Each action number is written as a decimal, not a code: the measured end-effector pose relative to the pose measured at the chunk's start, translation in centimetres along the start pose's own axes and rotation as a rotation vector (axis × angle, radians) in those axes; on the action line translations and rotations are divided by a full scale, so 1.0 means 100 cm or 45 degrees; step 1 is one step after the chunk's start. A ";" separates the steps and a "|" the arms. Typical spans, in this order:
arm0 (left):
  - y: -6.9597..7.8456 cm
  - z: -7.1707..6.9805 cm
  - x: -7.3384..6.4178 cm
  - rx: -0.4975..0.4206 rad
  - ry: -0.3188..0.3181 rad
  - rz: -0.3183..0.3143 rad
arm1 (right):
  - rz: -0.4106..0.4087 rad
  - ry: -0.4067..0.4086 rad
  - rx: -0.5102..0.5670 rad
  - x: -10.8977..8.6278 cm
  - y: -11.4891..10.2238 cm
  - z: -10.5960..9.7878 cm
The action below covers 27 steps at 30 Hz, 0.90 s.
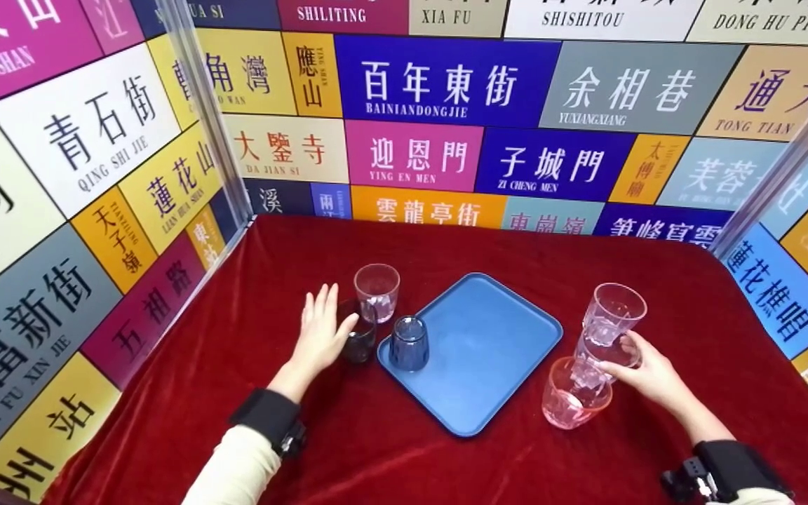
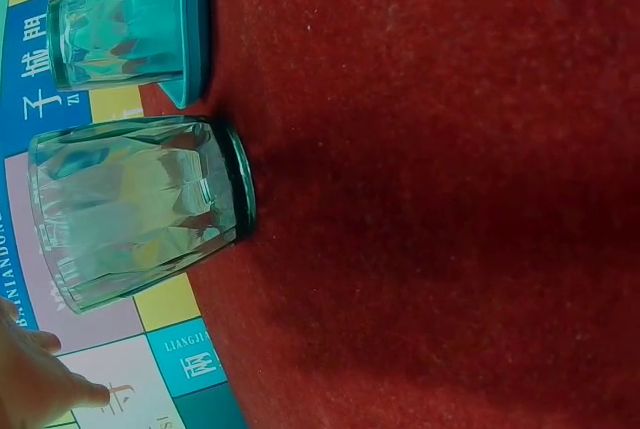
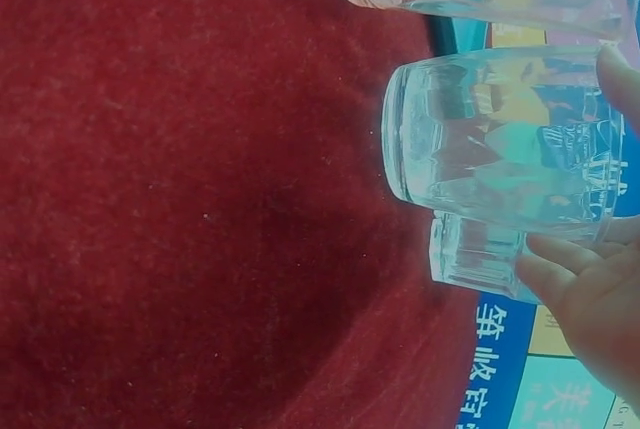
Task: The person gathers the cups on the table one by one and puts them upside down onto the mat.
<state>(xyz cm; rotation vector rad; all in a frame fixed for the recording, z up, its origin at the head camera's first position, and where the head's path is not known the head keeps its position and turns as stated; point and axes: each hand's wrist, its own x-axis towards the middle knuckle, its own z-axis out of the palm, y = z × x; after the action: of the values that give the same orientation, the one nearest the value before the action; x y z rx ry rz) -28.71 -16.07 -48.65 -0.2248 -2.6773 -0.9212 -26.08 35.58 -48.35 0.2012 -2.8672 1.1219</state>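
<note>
My left hand (image 1: pixel 320 328), fingers straight, is beside an upright dark glass tumbler (image 1: pixel 360 345); in the left wrist view the fingertips stand apart from that tumbler (image 2: pixel 140 214). My right hand (image 1: pixel 648 372) holds a clear glass tumbler (image 3: pixel 500 139) near its rim, thumb on one side and fingers on the other. Close to it is a pink-tinted tumbler (image 1: pixel 572 405), and just behind it another clear tumbler (image 1: pixel 616 308). A blue-grey tumbler (image 1: pixel 409 345) sits upside down on the left corner of the blue tray (image 1: pixel 488 351).
Behind the dark tumbler stands another clear tumbler (image 1: pixel 378 286). Red velvet cloth (image 1: pixel 292 435) covers the table. Panels with colourful street-name signs (image 1: pixel 446 81) enclose the back and sides, with clear corner posts (image 1: pixel 211 105) at the far corners.
</note>
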 end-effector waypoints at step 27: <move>-0.006 0.001 -0.004 -0.017 -0.006 -0.015 | 0.037 0.169 0.505 -0.003 0.028 0.030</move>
<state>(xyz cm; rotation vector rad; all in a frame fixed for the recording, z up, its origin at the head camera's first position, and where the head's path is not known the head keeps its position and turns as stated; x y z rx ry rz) -28.45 -16.49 -49.20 -0.2147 -2.6805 -0.9436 -26.20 35.59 -52.47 0.0965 -2.5148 1.6336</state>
